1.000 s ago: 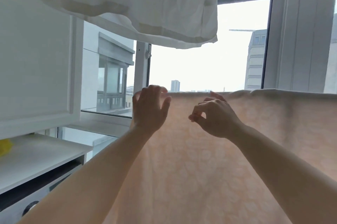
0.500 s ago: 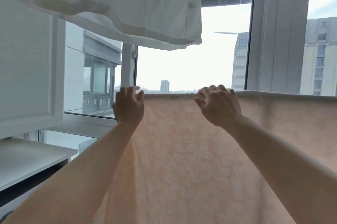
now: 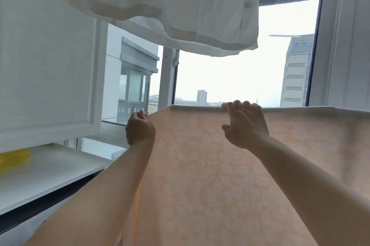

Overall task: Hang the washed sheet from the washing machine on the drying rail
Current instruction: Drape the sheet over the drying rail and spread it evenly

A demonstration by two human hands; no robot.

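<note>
the peach sheet point(image 3: 210, 175) with pale flowers hangs right in front of me, and its top fold runs straight across, from near my left hand over to the far right side. the rail under the fold is hidden by the cloth, so i cannot see it. my left hand point(image 3: 140, 130) is at the left side edge of the sheet, a little below the top corner. it is closed into a loose fist there and looks like it pinches the edge, but the tips are tucked away from me, so i cannot tell for sure how tight they are. my right hand point(image 3: 245, 125) is up at the top fold, near the middle. my fingers point(image 3: 237, 104) are curled over the top of the fold, close together, and my thumb sticks out to the left, pressed flat on the front of the cloth. so that hand is holding the fold. the sheet falls down between my two arms and goes out of sight at the bottom. above me hangs a white cloth point(image 3: 170, 5), not touching the sheet. a white cupboard point(image 3: 46, 55) is on my left, with a white shelf point(image 3: 50, 173) under it and something yellow point(image 3: 14, 159) on the shelf. behind the sheet is the window point(image 3: 230, 77).
</note>
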